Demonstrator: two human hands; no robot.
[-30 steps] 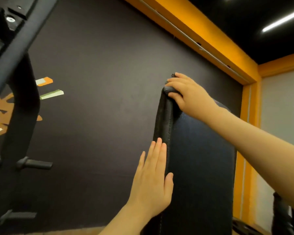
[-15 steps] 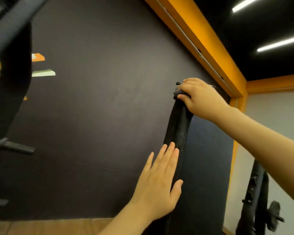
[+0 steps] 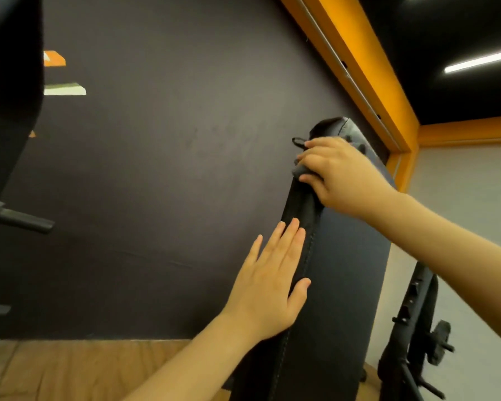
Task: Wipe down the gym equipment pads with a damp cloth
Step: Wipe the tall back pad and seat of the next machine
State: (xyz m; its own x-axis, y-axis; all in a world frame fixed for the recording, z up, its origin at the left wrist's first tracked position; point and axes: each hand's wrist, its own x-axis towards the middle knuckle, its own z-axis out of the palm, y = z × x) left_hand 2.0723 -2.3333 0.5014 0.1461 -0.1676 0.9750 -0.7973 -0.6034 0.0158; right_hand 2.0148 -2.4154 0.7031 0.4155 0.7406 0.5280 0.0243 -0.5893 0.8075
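A tall dark padded backrest [image 3: 342, 285] stands upright in the middle right of the head view. My right hand [image 3: 342, 175] grips a dark grey cloth [image 3: 300, 169] against the pad's left side edge, a little below its rounded top. A small loop of the cloth sticks out to the left of my fingers. My left hand [image 3: 269, 287] rests flat with straight fingers on the pad's left edge, lower down along the stitched seam.
A dark wall [image 3: 171, 169] rises behind the pad, with an orange beam [image 3: 359, 68] above it. Black machine parts and a handle [image 3: 23, 219] hang at the left. Another black frame [image 3: 414, 334] stands at the right. Wooden floor [image 3: 70, 369] lies below.
My right hand with the cloth has slid down from the pad's top, which now shows above it. The view has tilted and shifted. My left hand stays flat on the pad's edge.
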